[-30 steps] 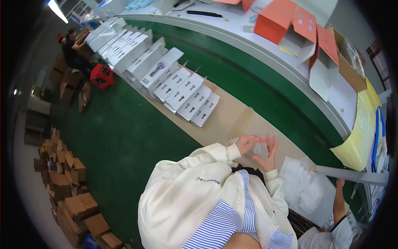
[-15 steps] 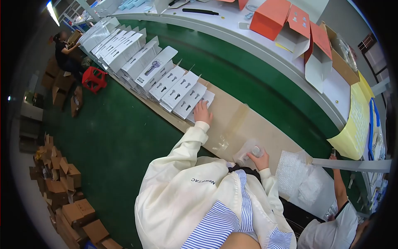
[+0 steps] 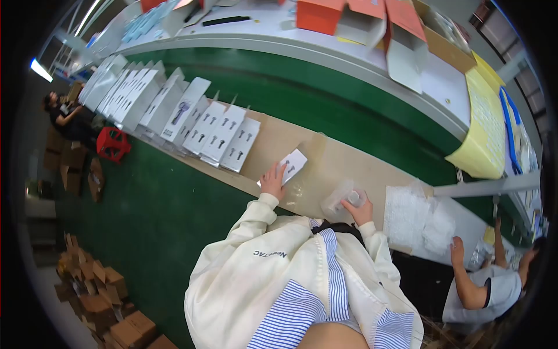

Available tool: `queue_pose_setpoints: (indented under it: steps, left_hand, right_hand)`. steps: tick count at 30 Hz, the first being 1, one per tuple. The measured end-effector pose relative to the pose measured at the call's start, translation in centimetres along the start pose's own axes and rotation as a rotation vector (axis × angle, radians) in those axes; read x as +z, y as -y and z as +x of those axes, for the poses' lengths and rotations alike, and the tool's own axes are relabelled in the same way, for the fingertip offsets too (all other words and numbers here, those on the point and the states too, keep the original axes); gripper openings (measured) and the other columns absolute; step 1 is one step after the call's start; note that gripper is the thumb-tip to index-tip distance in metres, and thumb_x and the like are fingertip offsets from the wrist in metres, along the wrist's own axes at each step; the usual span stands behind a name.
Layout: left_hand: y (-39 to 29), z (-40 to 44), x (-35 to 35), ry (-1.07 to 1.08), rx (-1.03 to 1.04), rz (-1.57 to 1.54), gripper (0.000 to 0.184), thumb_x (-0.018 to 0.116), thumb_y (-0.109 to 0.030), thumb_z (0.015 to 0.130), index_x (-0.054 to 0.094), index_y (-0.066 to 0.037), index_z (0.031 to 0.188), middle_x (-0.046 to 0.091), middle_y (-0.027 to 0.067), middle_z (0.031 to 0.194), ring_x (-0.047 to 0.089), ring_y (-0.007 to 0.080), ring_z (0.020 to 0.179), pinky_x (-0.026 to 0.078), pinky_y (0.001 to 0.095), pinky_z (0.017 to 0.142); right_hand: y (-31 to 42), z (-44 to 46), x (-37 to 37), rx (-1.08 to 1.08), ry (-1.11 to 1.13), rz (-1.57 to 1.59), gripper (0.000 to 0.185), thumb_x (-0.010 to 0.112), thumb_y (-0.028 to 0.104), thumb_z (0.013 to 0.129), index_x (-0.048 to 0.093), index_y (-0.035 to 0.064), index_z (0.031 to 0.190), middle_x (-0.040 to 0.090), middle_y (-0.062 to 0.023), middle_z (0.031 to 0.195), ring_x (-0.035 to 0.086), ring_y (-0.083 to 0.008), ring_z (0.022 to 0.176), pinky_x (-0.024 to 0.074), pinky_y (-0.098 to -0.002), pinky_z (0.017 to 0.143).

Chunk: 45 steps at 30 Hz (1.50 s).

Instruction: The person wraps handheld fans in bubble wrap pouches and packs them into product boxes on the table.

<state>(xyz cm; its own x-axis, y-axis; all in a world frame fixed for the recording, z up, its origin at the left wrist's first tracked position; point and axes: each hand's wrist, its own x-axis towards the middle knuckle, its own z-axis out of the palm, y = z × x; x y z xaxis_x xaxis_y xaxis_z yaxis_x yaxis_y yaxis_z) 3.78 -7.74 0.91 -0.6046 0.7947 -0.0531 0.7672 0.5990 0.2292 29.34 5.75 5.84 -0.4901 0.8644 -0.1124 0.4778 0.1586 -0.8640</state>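
My left hand (image 3: 272,181) grips a white box (image 3: 294,165) printed with small dark pictures, held tilted over the brown bench surface (image 3: 325,152). To its left stands a row of similar white boxes (image 3: 212,131) with raised flaps, the nearest one a short distance from my hand. My right hand (image 3: 361,210) is closed on a clear plastic-wrapped item (image 3: 346,196) near the bench's front edge. A round whitish part shows inside the wrap, its details too small to tell.
Bubble wrap (image 3: 405,212) lies right of my right hand. A co-worker (image 3: 485,291) sits at the lower right; another person (image 3: 67,119) is by a red stool (image 3: 113,144). Orange boxes (image 3: 318,16) stand on the upper table. Cartons (image 3: 96,285) are piled on the floor.
My left hand has drawn the end box away from the row, to the right. My right hand still holds the wrapped item. The view has shifted, and the co-worker's arms have moved.
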Motion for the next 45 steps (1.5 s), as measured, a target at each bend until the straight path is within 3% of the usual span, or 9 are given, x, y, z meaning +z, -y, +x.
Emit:
queue_pose_setpoints:
  steps: [7,14,19,23,27,31,34,38,45]
  left_hand:
    - [-1.1,2.2,1.1,0.238,-0.048,-0.307,0.083,0.07,-0.015,0.05,0.027,-0.01,0.121,0.034,0.0151,0.117,0.036,0.0289,0.107,0.028,0.0395,0.09]
    - [-6.2,1.9,2.1,0.353,0.186,-1.175,0.093,0.072,-0.012,0.049,0.016,-0.006,0.124,0.038,0.0141,0.112,0.037,0.026,0.108,0.033,0.0366,0.09]
    - [-6.4,1.8,4.1,0.362,0.434,-0.913,0.088,0.071,-0.014,0.053,0.017,-0.006,0.121,0.035,0.0129,0.115,0.037,0.0252,0.108,0.035,0.0355,0.088]
    - [-8.3,1.0,-4.2,0.446,0.155,-0.981,0.093,0.071,-0.02,0.057,0.01,-0.005,0.127,0.037,0.0168,0.118,0.035,0.0255,0.113,0.034,0.0329,0.089]
    - [-9.4,1.9,-5.9,0.599,0.0,-0.82,0.069,0.065,-0.021,0.064,0.03,-0.004,0.12,0.044,0.018,0.112,0.05,0.0261,0.097,0.04,0.0322,0.08]
    - [-9.0,2.5,-4.1,0.578,0.219,-0.647,0.03,0.056,-0.022,0.071,0.049,-0.002,0.093,0.056,0.0152,0.089,0.056,0.0277,0.078,0.044,0.033,0.066]
    - [-8.9,2.8,-1.7,-0.162,0.726,-0.794,0.02,0.052,-0.021,0.074,0.049,-0.003,0.084,0.058,0.0124,0.073,0.056,0.0261,0.061,0.044,0.0325,0.055]
    - [-7.6,3.1,-3.7,0.393,0.316,-0.619,0.019,0.052,-0.018,0.075,0.048,-0.001,0.082,0.058,0.0106,0.067,0.058,0.022,0.061,0.042,0.0305,0.052]
    - [-8.3,2.7,-2.1,0.594,0.269,-0.86,0.029,0.057,-0.025,0.073,0.048,-0.004,0.092,0.057,0.0102,0.089,0.056,0.0199,0.078,0.042,0.0295,0.059]
  right_hand:
    - [2.5,0.0,-2.7,0.058,-0.198,0.04,0.047,0.073,0.019,0.058,0.051,-0.0009,0.094,0.057,-0.0104,0.089,0.054,-0.0156,0.082,0.0431,-0.0283,0.072]
    - [5.7,-0.9,-8.2,-0.111,-0.497,0.432,0.043,0.071,0.01,0.06,0.049,-0.0017,0.095,0.053,-0.0065,0.09,0.05,-0.014,0.082,0.0403,-0.0246,0.072]
    - [7.3,-1.5,-9.4,-0.123,-0.418,0.405,0.044,0.07,0.006,0.06,0.048,-0.0022,0.098,0.053,-0.0048,0.087,0.049,-0.0129,0.079,0.0403,-0.0239,0.071]
    - [7.5,-1.8,-9.5,-0.112,-0.391,0.346,0.045,0.07,0.006,0.06,0.047,-0.0026,0.098,0.053,-0.005,0.087,0.049,-0.0124,0.079,0.0403,-0.0233,0.07]
    - [9.0,-2.5,-10.3,-0.138,-0.376,0.342,0.046,0.069,0.004,0.06,0.047,-0.0019,0.099,0.054,-0.0081,0.09,0.05,-0.0152,0.083,0.0402,-0.0246,0.073]
    - [9.5,-1.7,-7.8,-0.23,-0.199,0.698,0.043,0.068,0.002,0.059,0.047,-0.0008,0.098,0.054,-0.0123,0.095,0.05,-0.0188,0.089,0.0398,-0.0274,0.077]
    - [6.6,-0.6,-4.6,-0.293,-0.044,0.822,0.039,0.062,0.0,0.065,0.045,0.0015,0.099,0.052,-0.0123,0.101,0.051,-0.0191,0.09,0.0398,-0.0289,0.08]
    - [5.5,-0.1,-5.4,-0.367,0.034,0.517,0.039,0.062,0.0,0.063,0.045,0.005,0.098,0.051,-0.0121,0.104,0.051,-0.0205,0.093,0.0408,-0.0286,0.079]
    - [9.9,0.7,-5.3,-0.447,0.189,-0.258,0.045,0.062,0.006,0.058,0.044,0.005,0.1,0.047,-0.0115,0.103,0.05,-0.0264,0.09,0.0426,-0.03,0.076]
